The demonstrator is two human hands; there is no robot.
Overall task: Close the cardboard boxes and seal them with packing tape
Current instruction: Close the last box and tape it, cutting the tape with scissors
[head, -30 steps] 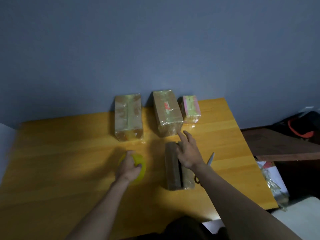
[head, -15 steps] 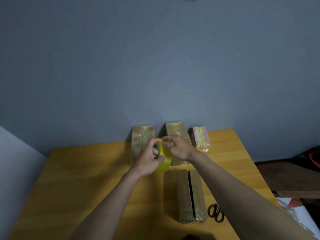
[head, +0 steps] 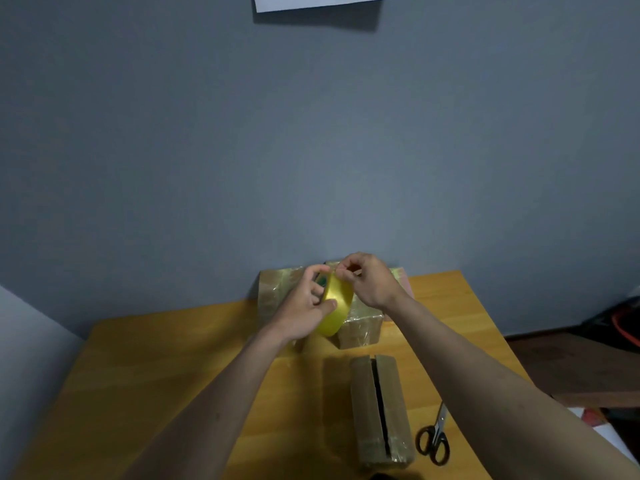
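Above the wooden table (head: 166,368), I hold the yellow roll of packing tape (head: 336,306) up in the air with both hands. My left hand (head: 304,306) grips the roll on edge: the thumb presses on its outer face and the fingers curl round the rim on the far side, one of them reaching over the top. My right hand (head: 370,280) is at the roll's upper edge, its fingertips bunched together in a narrow pinch right at the top of the tape; whether they have caught the loose end I cannot tell, because the fingers hide it.

Below my forearms, on the near part of the table, lies the unsealed cardboard box (head: 381,414), lengthwise toward me, its two top flaps folded down with a dark gap running between them along the whole length. Just beside it on the right, apart from it, lie the scissors (head: 434,438) with black handles toward me and the blades pointing away.

Behind the roll, at the far edge of the table against the grey wall (head: 311,150), stand the boxes that already shine with tape: one wrapped box (head: 273,292) behind my left hand, a second wrapped box (head: 362,327) under my right wrist, and a small pinkish box (head: 401,277) mostly hidden by that hand. A white sheet (head: 325,1) hangs on the wall at the top.
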